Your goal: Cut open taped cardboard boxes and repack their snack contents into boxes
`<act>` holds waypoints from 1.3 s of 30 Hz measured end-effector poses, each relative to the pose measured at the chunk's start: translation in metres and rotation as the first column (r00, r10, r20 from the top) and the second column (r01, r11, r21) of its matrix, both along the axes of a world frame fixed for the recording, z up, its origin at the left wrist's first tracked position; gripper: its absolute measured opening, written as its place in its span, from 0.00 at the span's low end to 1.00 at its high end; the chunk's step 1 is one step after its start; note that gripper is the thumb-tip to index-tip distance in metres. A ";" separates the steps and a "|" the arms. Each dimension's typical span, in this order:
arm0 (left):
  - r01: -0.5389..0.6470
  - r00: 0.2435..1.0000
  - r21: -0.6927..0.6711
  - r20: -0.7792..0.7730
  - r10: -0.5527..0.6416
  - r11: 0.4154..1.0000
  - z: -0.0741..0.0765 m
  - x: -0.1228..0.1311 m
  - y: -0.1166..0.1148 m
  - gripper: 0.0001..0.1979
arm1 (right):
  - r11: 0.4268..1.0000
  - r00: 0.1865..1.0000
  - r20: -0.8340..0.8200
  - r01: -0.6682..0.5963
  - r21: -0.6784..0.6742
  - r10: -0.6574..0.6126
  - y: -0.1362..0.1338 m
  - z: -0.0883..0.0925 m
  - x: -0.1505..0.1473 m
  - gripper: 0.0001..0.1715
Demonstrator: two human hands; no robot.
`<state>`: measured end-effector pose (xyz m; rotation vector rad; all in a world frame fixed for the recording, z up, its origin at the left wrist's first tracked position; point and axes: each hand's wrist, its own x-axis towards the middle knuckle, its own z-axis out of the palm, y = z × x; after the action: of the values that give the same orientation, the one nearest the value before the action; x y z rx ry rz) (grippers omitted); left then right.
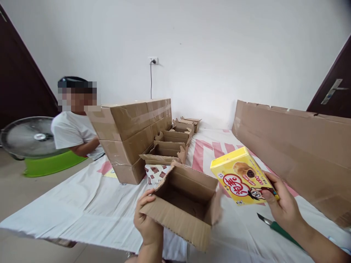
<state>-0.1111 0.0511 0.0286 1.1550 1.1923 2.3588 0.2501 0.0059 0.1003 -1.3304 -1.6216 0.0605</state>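
Observation:
My left hand grips the left edge of an open cardboard box, which is tilted toward me with its dark inside showing no contents. To its right, my right hand holds up a yellow snack box with red lettering and a cartoon figure, fingers wrapped round its right end. The two boxes are apart. Under my right wrist a utility knife with a green handle lies on the cloth, blade out. Just behind the cardboard box lies a white packet with brown pieces printed on it.
Several open cardboard boxes run back in a row beside a wall of stacked taped cartons. A long cardboard panel stands at right. White cloth covers the table. A person sits at left near a fan.

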 end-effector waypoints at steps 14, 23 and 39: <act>-0.324 0.903 -0.212 0.220 0.368 0.922 -0.002 -0.041 0.023 0.27 | 0.970 0.983 0.178 -0.010 -0.241 0.054 0.005 -0.078 0.003 0.25; 0.045 0.750 0.145 -0.658 0.063 0.988 -0.032 0.056 -0.016 0.21 | 0.955 0.999 -0.022 0.037 -0.295 -0.045 -0.012 -0.128 -0.003 0.37; 0.274 0.257 -0.757 -0.536 -0.804 0.593 -0.091 0.116 -0.007 0.41 | 0.963 0.974 -0.164 0.116 -0.242 -0.158 -0.014 -0.191 0.003 0.28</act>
<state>0.0047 0.0440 -0.0626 2.1485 1.1811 0.6727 0.2527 -0.0076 -0.0909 -1.5652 -1.3951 0.2871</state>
